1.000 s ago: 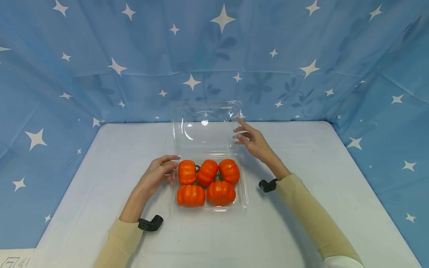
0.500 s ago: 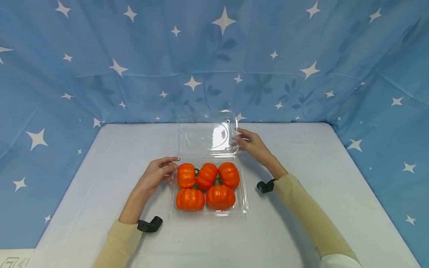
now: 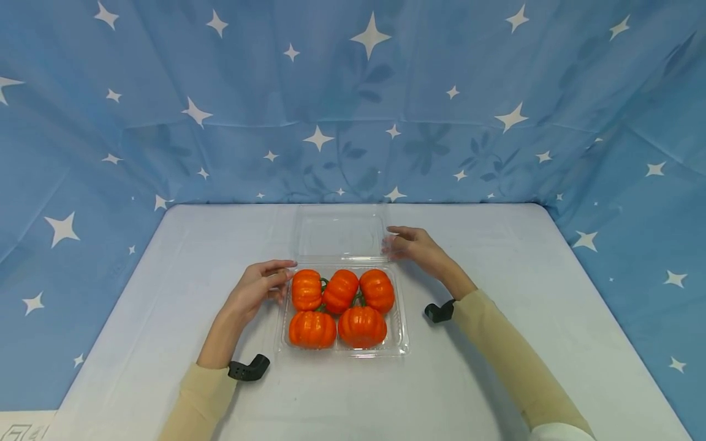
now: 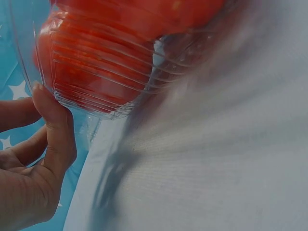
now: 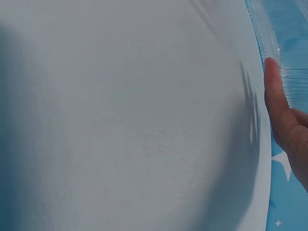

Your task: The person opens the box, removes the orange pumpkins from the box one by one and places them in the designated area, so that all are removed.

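Observation:
A clear plastic clamshell container (image 3: 398, 334) holds several ridged orange pumpkins (image 3: 362, 327) with green stems. Its clear lid (image 3: 342, 236) is swung back behind the base, hinge toward the person. My left hand (image 3: 258, 288) pinches the left rim near the hinge; in the left wrist view its thumb tip (image 4: 41, 94) meets the plastic wall. At the lid's right edge, my right hand (image 3: 420, 250) holds on with bent fingers, partly seen through the plastic. The right wrist view shows a straight digit (image 5: 275, 89) beside the lid's ribbed edge.
The container stands on a white-covered table (image 3: 347, 398). Behind and to both sides hangs a blue curtain (image 3: 237, 79) with white stars, close to the table's back edge. A black wrist camera (image 3: 249, 369) hangs beneath the left wrist.
The lid has swung back and down away from the pumpkins, its far edge dropping lower in the head view. My right hand has come down with it; the left hand stays at the rim.

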